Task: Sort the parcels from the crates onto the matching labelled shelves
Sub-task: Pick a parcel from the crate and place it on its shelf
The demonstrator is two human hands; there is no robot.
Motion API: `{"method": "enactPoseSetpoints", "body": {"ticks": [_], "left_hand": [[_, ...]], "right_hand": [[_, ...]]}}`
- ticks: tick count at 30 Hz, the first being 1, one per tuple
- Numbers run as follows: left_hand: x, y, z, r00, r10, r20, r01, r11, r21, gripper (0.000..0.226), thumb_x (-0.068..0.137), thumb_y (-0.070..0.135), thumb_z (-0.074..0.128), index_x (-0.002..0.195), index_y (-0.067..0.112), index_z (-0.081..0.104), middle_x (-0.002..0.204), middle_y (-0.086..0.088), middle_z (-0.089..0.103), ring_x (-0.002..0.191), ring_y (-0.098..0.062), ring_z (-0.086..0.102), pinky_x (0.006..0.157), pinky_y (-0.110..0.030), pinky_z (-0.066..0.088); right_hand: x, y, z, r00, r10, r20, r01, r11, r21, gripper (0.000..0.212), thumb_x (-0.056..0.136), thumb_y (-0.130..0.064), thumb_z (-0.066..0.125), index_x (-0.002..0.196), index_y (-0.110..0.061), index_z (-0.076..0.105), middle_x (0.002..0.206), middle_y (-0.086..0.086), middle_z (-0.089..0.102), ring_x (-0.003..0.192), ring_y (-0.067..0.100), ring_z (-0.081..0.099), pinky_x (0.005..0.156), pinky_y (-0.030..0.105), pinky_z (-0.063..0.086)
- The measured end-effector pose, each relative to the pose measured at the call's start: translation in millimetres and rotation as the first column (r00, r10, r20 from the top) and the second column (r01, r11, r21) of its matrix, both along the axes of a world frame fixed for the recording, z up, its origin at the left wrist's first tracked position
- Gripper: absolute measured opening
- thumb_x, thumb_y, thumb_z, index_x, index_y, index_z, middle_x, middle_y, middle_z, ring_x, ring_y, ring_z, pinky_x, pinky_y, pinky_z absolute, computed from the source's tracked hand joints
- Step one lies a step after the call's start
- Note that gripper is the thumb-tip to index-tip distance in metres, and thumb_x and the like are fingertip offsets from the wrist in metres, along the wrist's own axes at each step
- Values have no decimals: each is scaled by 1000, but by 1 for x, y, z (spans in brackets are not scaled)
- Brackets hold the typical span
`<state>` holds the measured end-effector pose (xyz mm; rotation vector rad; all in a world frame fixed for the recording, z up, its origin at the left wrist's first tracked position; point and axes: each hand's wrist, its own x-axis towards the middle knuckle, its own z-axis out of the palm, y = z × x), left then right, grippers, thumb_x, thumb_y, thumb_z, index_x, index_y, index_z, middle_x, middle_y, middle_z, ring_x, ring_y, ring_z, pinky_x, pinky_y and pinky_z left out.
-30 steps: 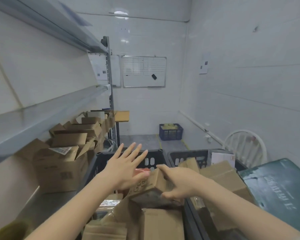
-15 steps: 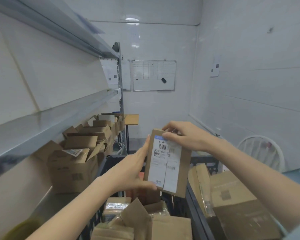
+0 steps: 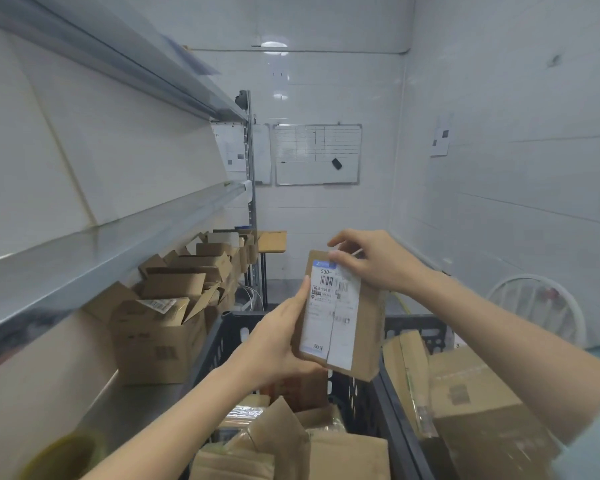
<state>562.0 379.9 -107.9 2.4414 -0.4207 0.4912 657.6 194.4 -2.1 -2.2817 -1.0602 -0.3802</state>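
Note:
I hold a small brown cardboard parcel (image 3: 364,327) upright above the crates, its white shipping label with barcodes and "530" facing me. My left hand (image 3: 278,341) grips its lower left edge from below. My right hand (image 3: 374,261) pinches its top right corner. Under it a black plastic crate (image 3: 222,341) holds several more cardboard parcels (image 3: 291,445). A second black crate (image 3: 416,329) to the right holds larger boxes (image 3: 471,396). The metal shelves (image 3: 118,258) run along the left wall.
The lower shelf carries several open cardboard boxes (image 3: 160,334) in a row. A yellow tape roll (image 3: 63,455) lies at the shelf's near end. A whiteboard (image 3: 317,154) hangs on the far wall, a white chair (image 3: 541,306) stands at the right, and a small wooden table (image 3: 272,240) sits beyond the shelf.
My right hand lifted the parcel out of the crate and turned it label-up; my left hand closed on its lower edge. Over the last half second it barely moved.

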Motion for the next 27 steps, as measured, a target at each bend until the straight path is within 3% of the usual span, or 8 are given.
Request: {"method": "enactPoseSetpoints", "body": {"ticks": [5, 11, 15, 16, 18, 20, 24, 27], "left_hand": [[-1, -4, -1, 998, 46, 41, -48, 997, 54, 137, 61, 46, 87, 150, 42, -18, 156, 13, 21, 139, -4, 27, 114, -31, 32], [-2, -1, -3, 986, 134, 104, -146, 982, 119, 131, 65, 45, 79, 148, 41, -22, 146, 7, 31, 126, -7, 36, 101, -38, 47], [-4, 2, -1, 975, 171, 140, -188, 975, 119, 128, 60, 59, 70, 145, 48, -25, 144, 8, 29, 124, -7, 37, 93, -36, 51], [-4, 4, 0, 972, 182, 147, -201, 972, 125, 129, 60, 56, 72, 146, 47, -24, 144, 8, 29, 123, -8, 37, 92, -35, 51], [-4, 8, 2, 967, 203, 155, -222, 967, 123, 132, 64, 44, 80, 148, 44, -21, 144, 8, 28, 123, -8, 38, 91, -35, 52], [-4, 15, 5, 960, 233, 154, -248, 965, 86, 131, 65, 35, 83, 149, 41, -17, 143, 6, 30, 121, -8, 37, 93, -32, 50], [1, 25, 17, 943, 301, 144, -308, 951, 32, 130, 65, 30, 85, 155, 30, -9, 139, 5, 34, 116, -6, 36, 89, -19, 39], [4, 27, 26, 932, 331, 148, -340, 939, 44, 132, 65, 32, 86, 155, 31, -10, 140, 4, 34, 117, -10, 39, 90, -25, 46]], "right_hand": [[-2, 7, 3, 999, 32, 17, -33, 998, 62, 21, 93, -29, 61, 112, -21, 63, 94, -2, 70, 89, 11, 63, 83, 23, 50], [-6, 13, 4, 999, 27, 25, -29, 996, 79, 22, 93, -30, 62, 113, -20, 63, 96, -2, 71, 91, 10, 64, 83, 21, 49], [-7, 17, 4, 999, 16, 48, -20, 997, 68, 30, 92, -36, 62, 119, -24, 60, 109, -6, 69, 88, 8, 63, 74, 12, 44], [-7, 18, 3, 998, 13, 64, -17, 998, 56, 35, 91, -38, 62, 124, -26, 57, 117, -7, 66, 90, 9, 62, 76, 14, 44], [-6, 18, 1, 993, 14, 114, -22, 998, 64, 50, 89, -41, 63, 135, -27, 48, 135, -5, 55, 113, 12, 55, 94, 25, 42], [-7, 16, -5, 991, -8, 136, -12, 990, 141, 68, 86, -45, 65, 144, -24, 37, 147, -1, 41, 136, 14, 36, 112, 35, 31], [-15, 11, -24, 999, -42, 28, 38, 991, 130, 86, 84, -53, 63, 151, -22, 19, 153, -4, 31, 139, 10, 29, 114, 31, 27], [-20, 13, -36, 993, 24, -114, -16, 998, 69, 95, 84, -51, 65, 153, -29, 4, 152, -8, 36, 135, 10, 39, 112, 38, 36]]}}
